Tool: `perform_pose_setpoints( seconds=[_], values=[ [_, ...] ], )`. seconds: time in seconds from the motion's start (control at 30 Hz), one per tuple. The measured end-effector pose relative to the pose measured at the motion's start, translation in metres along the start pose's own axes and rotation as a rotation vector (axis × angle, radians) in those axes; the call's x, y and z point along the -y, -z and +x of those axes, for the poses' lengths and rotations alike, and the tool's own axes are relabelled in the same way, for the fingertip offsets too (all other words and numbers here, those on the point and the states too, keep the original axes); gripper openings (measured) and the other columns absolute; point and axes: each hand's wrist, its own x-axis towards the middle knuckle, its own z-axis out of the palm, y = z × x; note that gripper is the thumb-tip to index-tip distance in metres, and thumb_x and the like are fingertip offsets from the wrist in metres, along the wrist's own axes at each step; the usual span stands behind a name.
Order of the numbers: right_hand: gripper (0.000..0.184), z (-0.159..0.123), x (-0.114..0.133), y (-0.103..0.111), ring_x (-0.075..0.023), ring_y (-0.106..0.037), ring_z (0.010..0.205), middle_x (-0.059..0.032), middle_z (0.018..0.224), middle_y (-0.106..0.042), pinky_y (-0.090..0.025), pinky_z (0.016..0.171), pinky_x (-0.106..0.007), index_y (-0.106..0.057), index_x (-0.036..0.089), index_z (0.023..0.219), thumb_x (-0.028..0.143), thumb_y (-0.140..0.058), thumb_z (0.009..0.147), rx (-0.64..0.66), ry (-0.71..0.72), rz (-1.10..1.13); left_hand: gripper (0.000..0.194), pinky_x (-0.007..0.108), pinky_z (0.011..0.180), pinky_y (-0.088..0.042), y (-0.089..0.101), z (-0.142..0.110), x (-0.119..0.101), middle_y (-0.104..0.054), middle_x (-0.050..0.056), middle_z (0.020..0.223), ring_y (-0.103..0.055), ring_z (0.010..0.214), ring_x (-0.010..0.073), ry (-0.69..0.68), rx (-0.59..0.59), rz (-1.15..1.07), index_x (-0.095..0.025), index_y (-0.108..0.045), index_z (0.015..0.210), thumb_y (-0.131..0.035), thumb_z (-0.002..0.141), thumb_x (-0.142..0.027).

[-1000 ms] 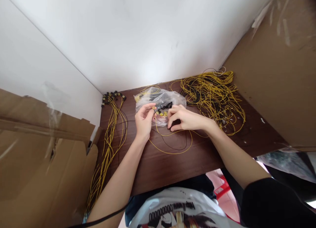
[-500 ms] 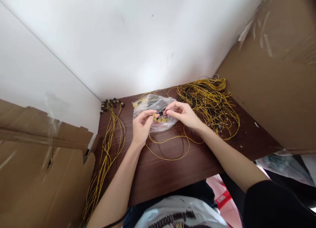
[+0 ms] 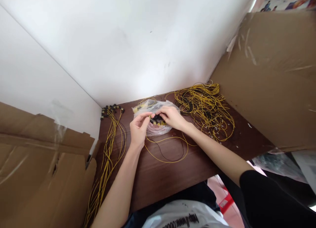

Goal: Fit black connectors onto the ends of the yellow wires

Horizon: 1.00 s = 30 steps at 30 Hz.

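My left hand pinches a small yellow connector between thumb and fingertips. A thin yellow wire and a dark wire loop over the table below the hands; which ends they join at the connector is too small to see. Just right of it, my right hand curls its fingers together over the clear plastic bag. Its fingertips are among black pieces, and what they grip is hidden. Small yellow pieces lie in the bag between the hands.
A bundle of yellow wires with black and yellow ends lies on the left of the brown table. A large tangle of yellow and black wires lies back right. Cardboard stands on both sides, and a white wall behind.
My right hand has lifted from the front right of the bag and moved left to the black pieces, near my left hand. The left hand keeps its pinch. The view has shifted slightly.
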Motion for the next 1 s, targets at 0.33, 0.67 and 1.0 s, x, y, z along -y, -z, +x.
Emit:
perform_pose_setpoints(
  seconds=[0.33,0.67,1.0],
  values=[
    [0.017,0.014,0.005,-0.017,-0.0198,-0.058,0.074,-0.0085,0.079,-0.064,-0.043,0.068,-0.032,-0.067,0.015,0.077,0.008,-0.051,0.079,0.030,-0.186,-0.214,0.015,0.033,0.085,-0.050,0.000,0.000,0.001,-0.070,0.005,0.085,-0.065,0.083,0.0162,0.063,-0.031,-0.011,-0.016,-0.069,0.086,-0.064,0.072,-0.020],
    [0.014,-0.010,0.010,-0.010,-0.0125,-0.056,0.062,-0.0025,0.073,-0.064,-0.046,0.062,-0.026,-0.063,0.015,0.081,0.029,-0.060,0.078,-0.223,-0.281,0.584,0.020,0.029,0.078,-0.052,-0.006,-0.004,0.000,-0.071,0.007,0.087,-0.066,0.078,0.0147,0.130,-0.044,-0.025,-0.015,-0.068,0.089,-0.069,0.069,-0.019],
    [0.014,-0.018,0.020,-0.010,-0.0129,-0.058,0.070,-0.0021,0.079,-0.065,-0.047,0.067,-0.027,-0.064,0.017,0.086,0.030,-0.062,0.080,-0.272,-0.178,0.701,0.020,0.027,0.077,-0.051,-0.012,-0.010,0.001,-0.072,0.005,0.085,-0.066,0.080,0.0148,0.133,-0.095,-0.066,-0.015,-0.071,0.082,-0.074,0.062,-0.015]
  ],
)
